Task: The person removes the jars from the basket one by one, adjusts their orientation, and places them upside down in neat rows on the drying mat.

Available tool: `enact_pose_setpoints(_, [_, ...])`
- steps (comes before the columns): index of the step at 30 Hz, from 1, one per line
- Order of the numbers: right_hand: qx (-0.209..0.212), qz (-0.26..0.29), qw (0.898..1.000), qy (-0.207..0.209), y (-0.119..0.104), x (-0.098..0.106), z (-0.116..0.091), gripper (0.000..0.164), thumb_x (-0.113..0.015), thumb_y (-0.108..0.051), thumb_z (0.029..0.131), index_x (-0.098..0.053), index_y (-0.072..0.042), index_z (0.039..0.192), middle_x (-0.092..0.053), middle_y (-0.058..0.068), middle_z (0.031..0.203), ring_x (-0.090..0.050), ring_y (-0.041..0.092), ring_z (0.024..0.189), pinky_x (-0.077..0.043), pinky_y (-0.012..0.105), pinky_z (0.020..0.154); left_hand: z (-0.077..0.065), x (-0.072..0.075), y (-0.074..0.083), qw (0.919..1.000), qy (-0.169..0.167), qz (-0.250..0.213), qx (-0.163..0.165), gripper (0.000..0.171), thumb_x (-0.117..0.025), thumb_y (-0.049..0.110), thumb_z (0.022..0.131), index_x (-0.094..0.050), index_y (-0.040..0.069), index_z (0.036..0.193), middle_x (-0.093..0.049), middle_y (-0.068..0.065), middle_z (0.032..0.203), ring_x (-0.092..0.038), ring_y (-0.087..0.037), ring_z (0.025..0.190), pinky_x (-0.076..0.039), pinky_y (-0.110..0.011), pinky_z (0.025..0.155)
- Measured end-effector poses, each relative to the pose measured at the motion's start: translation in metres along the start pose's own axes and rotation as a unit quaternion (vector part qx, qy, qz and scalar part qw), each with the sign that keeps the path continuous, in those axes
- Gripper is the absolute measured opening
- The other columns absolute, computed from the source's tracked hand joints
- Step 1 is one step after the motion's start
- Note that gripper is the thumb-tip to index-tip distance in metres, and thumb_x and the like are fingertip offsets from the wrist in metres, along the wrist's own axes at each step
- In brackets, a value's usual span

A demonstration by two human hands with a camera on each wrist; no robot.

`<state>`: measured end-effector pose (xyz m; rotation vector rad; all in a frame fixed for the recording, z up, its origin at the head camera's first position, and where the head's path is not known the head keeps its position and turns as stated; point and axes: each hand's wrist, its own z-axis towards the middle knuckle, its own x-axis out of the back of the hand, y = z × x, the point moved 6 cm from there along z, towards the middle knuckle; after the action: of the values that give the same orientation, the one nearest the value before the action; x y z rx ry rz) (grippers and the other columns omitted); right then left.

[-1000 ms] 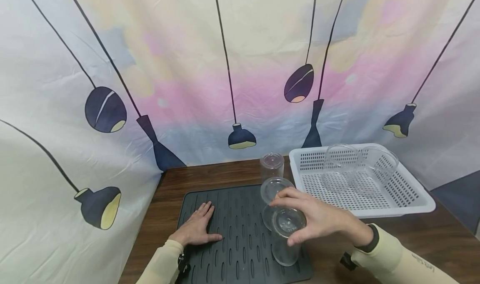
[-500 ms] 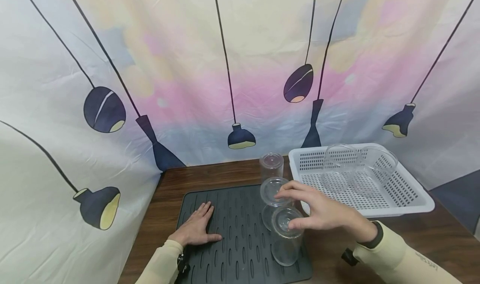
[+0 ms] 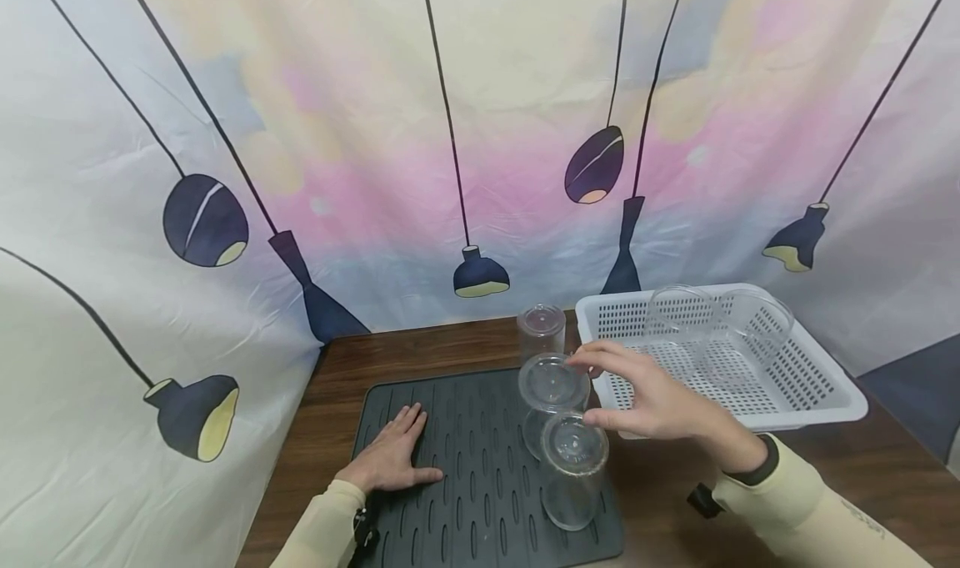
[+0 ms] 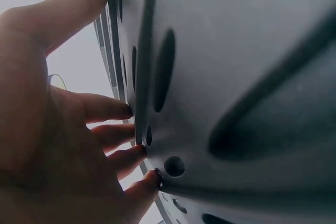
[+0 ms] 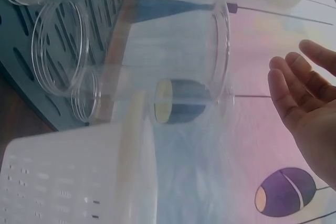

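Observation:
My left hand point(image 3: 393, 455) lies spread at the left of a dark grey ridged mat point(image 3: 480, 485); the left wrist view has its fingertips touching the mat's slotted surface. My right hand point(image 3: 652, 393), fingers loosely bent and holding nothing, hovers beside three clear tumblers at the mat's right. The nearest tumbler point(image 3: 573, 476) appears to stand base up on the mat. Behind it are a wider clear tumbler point(image 3: 553, 380) and a third tumbler point(image 3: 542, 326) near the back. In the right wrist view, the right hand point(image 5: 310, 98) is apart from the clear vessels.
A white perforated basket point(image 3: 750, 424) stands right of the mat, holding two clear round vessels, one on the left point(image 3: 681, 301) and one on the right point(image 3: 757, 318). A printed cloth point(image 3: 360, 134) hangs behind the brown wooden table point(image 3: 435, 347).
My right hand has let go of the nearest tumbler and lifted slightly up and to the right. That tumbler stays on the mat. My left hand keeps its place.

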<state>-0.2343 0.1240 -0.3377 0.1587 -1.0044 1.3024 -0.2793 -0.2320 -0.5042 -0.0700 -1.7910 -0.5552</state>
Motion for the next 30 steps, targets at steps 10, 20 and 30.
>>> enact_pose_setpoints(10, [-0.039,-0.032,0.997,0.064,0.019,0.024,-0.006,0.065,-0.084,-0.011,0.073,-0.058,-0.007,0.132,-0.059,0.006,0.130,-0.059,0.020,0.114,-0.050,0.026,0.095,-0.002,-0.001,0.001,1.0000,0.002,-0.003,-0.003,0.103,-0.070,0.060,0.080,-0.030,-0.003,0.151,-0.018,-0.021,0.161,-0.016,-0.041,0.148,-0.021,-0.058,0.116])
enact_pose_setpoints(20, [-0.120,-0.037,0.984,0.129,0.043,0.048,-0.014,0.069,-0.084,-0.006,0.073,-0.055,-0.006,0.135,-0.057,0.011,0.133,-0.051,0.005,0.121,-0.040,0.013,0.101,-0.002,-0.001,0.001,1.0000,0.003,-0.003,-0.006,0.102,-0.071,0.059,0.081,-0.030,-0.003,0.151,-0.018,-0.021,0.160,-0.016,-0.041,0.148,-0.021,-0.058,0.116])
enact_pose_setpoints(30, [-0.168,-0.011,0.972,0.162,0.062,0.061,-0.020,0.067,-0.081,-0.003,0.077,-0.051,-0.001,0.137,-0.056,0.016,0.133,-0.049,0.000,0.120,-0.038,0.010,0.102,-0.001,-0.003,0.000,1.0000,0.001,-0.004,-0.006,0.103,-0.070,0.060,0.080,-0.030,-0.003,0.151,-0.018,-0.021,0.161,-0.015,-0.041,0.148,-0.021,-0.058,0.116])
